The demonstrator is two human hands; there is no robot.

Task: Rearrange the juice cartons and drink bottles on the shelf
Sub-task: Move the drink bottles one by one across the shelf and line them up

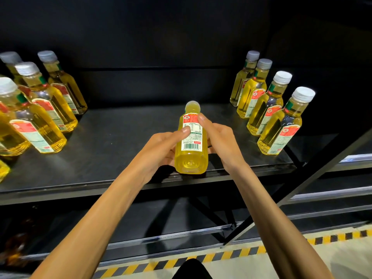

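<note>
- The black shelf [120, 137] runs across the view. Its front edge [90, 188] is a thin lip, and the dark back wall stands well behind the bottles.
- A wide gap of shelf lies between the left group [40, 109] and the right row [267, 109]. Only the held bottle [191, 146] is in this gap, well apart from both groups.
- At the right, a slanted black brace [314, 178] crosses in front of the shelf's corner, near the nearest bottle of the right row.
- Below are a lower shelf [161, 222] and a floor with yellow-and-black striped tape [221, 253].
- The right row counts four upright bottles, set one behind another from back to front.
- The left group counts four upright bottles with caps in view. Parts of more are cut off at the left border, so the full number cannot be told.
- One bottle is in the hands.
- The held bottle is clear plastic filled with yellow liquid. It is tipped so its ribbed base faces the camera at the shelf's front edge and its cap [192, 105] points to the back wall.
- Its label is white with a red band on top, small print and a barcode.
- The left grip [167, 146] is wrapped round the bottle's left side, thumb pressed on the label.
- The right grip [219, 141] clasps the bottle's right side, a fingertip up by the shoulder.
</note>
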